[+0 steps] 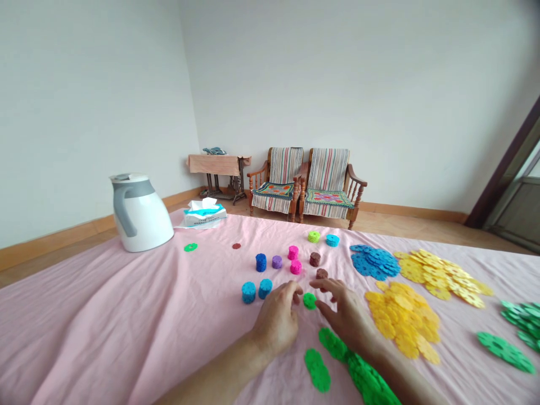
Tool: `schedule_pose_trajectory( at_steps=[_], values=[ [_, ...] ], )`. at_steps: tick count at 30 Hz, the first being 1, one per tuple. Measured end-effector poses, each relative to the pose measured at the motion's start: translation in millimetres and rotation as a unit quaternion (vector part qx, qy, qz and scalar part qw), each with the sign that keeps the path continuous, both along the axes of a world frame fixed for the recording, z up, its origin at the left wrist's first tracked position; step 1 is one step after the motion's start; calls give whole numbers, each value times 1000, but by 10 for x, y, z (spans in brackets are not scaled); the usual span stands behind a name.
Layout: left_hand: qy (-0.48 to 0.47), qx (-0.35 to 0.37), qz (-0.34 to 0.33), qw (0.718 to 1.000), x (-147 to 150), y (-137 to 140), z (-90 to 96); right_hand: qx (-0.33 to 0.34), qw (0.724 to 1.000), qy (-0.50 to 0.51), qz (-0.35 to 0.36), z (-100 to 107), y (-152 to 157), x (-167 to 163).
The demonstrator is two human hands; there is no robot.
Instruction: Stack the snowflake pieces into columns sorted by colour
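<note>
Between my two hands a small green stack of flower-shaped discs point(309, 301) rests on the pink cloth. My left hand point(279, 312) is just left of it, fingers loosely bent and a small gap at the fingertips, with nothing visible in them. On the other side, my right hand point(346, 310) has thumb and forefinger apart; its thumb is close to the green stack and its forefinger close to a brown stack point(322, 274). Loose green discs point(317, 370) lie below my hands, some hidden by my right forearm. Light blue stacks point(248, 292) stand left of my left hand.
Beyond my hands stand dark blue point(261, 262), purple point(277, 262), pink point(293, 252) and lime point(313, 237) stacks. Blue point(375, 262) and yellow point(403, 318) disc piles spread rightward. A white jug point(147, 219) and tissue box point(205, 214) are at left; two armchairs point(327, 185) stand behind.
</note>
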State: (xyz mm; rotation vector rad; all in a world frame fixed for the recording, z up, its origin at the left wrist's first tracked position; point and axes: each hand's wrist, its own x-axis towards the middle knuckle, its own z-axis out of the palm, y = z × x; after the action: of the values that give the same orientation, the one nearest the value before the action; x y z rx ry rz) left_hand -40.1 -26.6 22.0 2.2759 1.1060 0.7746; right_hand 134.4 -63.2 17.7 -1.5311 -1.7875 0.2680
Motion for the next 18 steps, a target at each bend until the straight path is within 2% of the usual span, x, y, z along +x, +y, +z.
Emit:
schedule_pose_trajectory(
  at_steps=[4,8,18],
  values=[
    [5,-5,2,1000,-1,4,13,-2,998,-41,39,-68,16,-68],
    [0,-9,1,1000,4,5,15,-27,997,-57,37,-125,64,-85],
    [1,-15,-5,1000,1,5,9,-18,998,-42,32,-161,67,-95]
  ],
)
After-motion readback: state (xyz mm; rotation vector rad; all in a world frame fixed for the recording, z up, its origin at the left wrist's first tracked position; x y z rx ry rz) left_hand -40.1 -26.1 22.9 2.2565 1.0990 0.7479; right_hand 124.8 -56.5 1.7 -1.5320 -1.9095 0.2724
